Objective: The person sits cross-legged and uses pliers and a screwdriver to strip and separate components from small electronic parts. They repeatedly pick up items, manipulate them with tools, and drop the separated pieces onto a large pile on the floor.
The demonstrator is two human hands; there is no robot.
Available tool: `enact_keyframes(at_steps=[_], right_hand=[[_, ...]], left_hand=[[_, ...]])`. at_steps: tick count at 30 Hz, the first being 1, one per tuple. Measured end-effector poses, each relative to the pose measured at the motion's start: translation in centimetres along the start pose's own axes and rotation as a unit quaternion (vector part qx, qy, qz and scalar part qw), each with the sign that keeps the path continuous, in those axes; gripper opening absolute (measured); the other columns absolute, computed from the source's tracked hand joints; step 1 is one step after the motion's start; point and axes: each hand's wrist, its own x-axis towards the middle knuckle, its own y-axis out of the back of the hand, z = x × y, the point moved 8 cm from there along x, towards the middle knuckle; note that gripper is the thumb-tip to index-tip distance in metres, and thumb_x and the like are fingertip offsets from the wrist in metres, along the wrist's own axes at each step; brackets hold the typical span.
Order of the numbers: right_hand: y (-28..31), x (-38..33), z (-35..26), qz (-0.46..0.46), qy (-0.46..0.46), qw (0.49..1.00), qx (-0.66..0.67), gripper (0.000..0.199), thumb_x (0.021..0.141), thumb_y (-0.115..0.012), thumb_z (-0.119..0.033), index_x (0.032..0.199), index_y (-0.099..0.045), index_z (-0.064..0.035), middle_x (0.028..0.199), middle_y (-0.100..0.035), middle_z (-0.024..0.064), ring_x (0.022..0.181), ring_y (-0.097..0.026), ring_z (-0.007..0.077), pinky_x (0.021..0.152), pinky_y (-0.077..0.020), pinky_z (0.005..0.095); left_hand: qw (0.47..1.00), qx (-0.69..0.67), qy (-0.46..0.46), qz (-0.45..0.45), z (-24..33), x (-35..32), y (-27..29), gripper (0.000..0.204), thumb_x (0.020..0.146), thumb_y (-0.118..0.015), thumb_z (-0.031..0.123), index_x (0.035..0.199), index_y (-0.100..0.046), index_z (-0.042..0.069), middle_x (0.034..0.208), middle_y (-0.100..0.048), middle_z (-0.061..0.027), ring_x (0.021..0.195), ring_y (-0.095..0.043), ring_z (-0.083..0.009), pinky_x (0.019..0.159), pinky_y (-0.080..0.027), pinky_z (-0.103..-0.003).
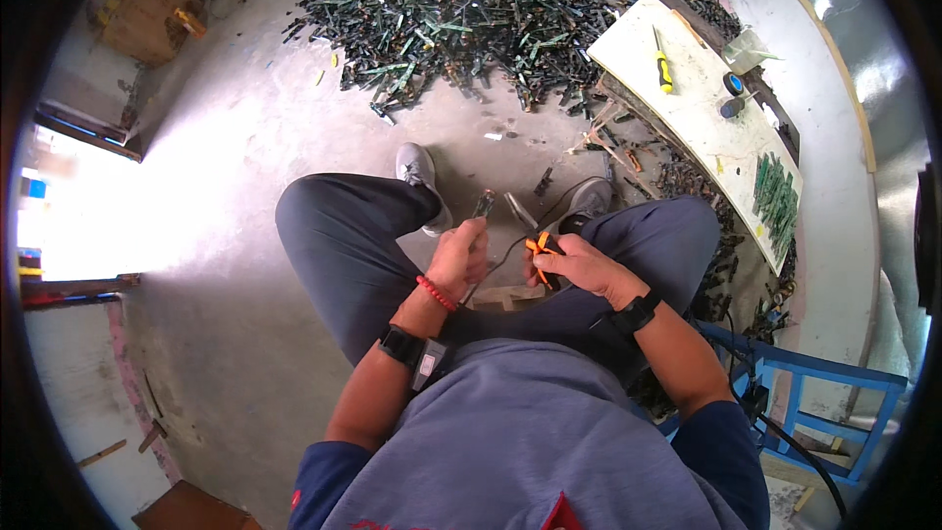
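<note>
My left hand (459, 257), with a red beaded bracelet at the wrist, is closed around a small narrow dark piece (484, 203). Its upper end sticks out above my fingers; the rest is hidden in the fist. A short way to the right, my right hand (584, 270) grips pliers (543, 245) by their orange and black handles. The metal jaws (519, 209) point up and left toward the dark piece, apart from it. Both hands are held between my bent knees. A thin dark cable runs behind them.
A large heap of dark and green strips (461, 15) covers the floor ahead. On the right, a pale board (697, 123) bears a yellow-handled screwdriver (664, 72), a blue-centred roll (733, 84) and several green strips (775, 198). A blue frame (844, 373) stands at lower right; a cardboard box (147, 10) sits far left.
</note>
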Motion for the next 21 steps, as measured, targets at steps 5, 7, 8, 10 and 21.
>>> enact_keyframes(at_steps=[5,7,8,10,21], right_hand=[[-1.3,-0.4,0.3,-0.062,-0.094,0.991,0.067,0.033,0.093,-0.058,-0.023,0.115,-0.055,0.0007,0.099,-0.066,0.0119,0.089,-0.065,0.0188,0.080,-0.0509,0.0315],[-1.3,0.0,0.9,-0.079,-0.117,0.985,0.095,0.032,0.093,-0.058,-0.022,0.115,-0.055,0.0008,0.100,-0.066,0.0130,0.089,-0.065,0.0198,0.078,-0.0522,0.0314],[-1.4,0.1,1.4,-0.087,-0.128,0.982,0.108,0.032,0.093,-0.058,-0.022,0.115,-0.055,0.0008,0.100,-0.066,0.0136,0.089,-0.066,0.0203,0.077,-0.0529,0.0313],[-1.2,0.2,1.9,-0.080,-0.137,0.979,0.131,0.032,0.093,-0.059,-0.022,0.115,-0.055,0.0012,0.099,-0.066,0.0140,0.087,-0.066,0.0213,0.075,-0.0540,0.0312],[-1.1,0.2,2.0,-0.063,-0.142,0.977,0.147,0.030,0.095,-0.057,-0.022,0.112,-0.056,0.0018,0.093,-0.066,0.0138,0.080,-0.066,0.0211,0.069,-0.0554,0.0324]], left_hand=[[1.000,0.023,-0.003,0.018,-0.4,0.2,0.4,0.035,0.092,-0.052,0.036,0.068,-0.042,0.013,0.046,-0.026,0.0055,0.036,-0.022,-0.0092,0.038,-0.019,-0.027],[0.999,0.031,-0.009,0.017,-0.2,0.1,0.2,0.035,0.092,-0.053,0.035,0.068,-0.042,0.012,0.046,-0.027,0.0053,0.036,-0.023,-0.0090,0.038,-0.019,-0.027],[0.999,0.034,-0.012,0.017,-0.2,0.1,0.1,0.035,0.092,-0.054,0.035,0.067,-0.042,0.012,0.046,-0.027,0.0052,0.036,-0.024,-0.0090,0.038,-0.019,-0.027],[0.999,0.045,-0.019,0.021,-0.2,0.2,0.0,0.035,0.092,-0.054,0.034,0.067,-0.042,0.012,0.047,-0.028,0.0050,0.036,-0.025,-0.0089,0.037,-0.019,-0.027],[0.997,0.061,-0.025,0.027,-0.2,0.0,-0.1,0.034,0.094,-0.054,0.030,0.066,-0.042,0.015,0.052,-0.032,0.0086,0.039,-0.024,-0.0046,0.037,-0.018,-0.025]])
